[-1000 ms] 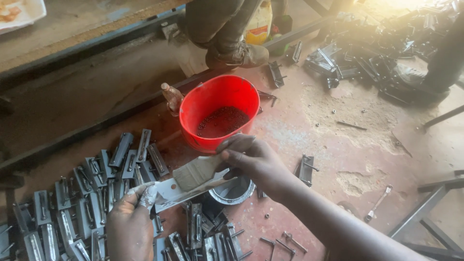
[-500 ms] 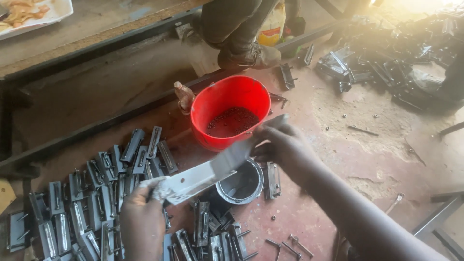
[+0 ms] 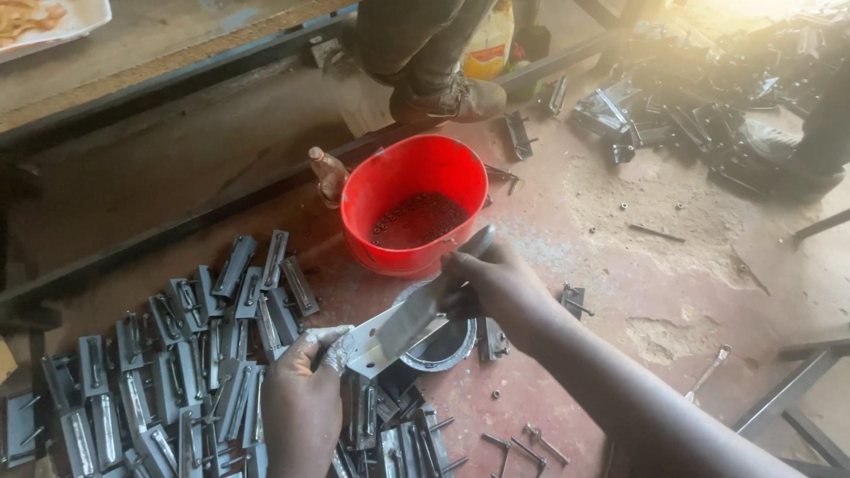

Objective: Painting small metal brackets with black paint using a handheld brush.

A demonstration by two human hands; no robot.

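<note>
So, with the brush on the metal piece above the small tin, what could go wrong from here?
1. The left hand grips the flat metal piece only at one end, and its fingers look smeared with paint, so the piece could slip.
2. The right hand works the brush directly over the small tin; a bump might tip it.
3. The red bucket stands close behind the right hand and could be knocked.

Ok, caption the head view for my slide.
Left hand holds a metal plate while the right hand brushes it with a paintbrush above a small tin, beside a red bucket.
</note>
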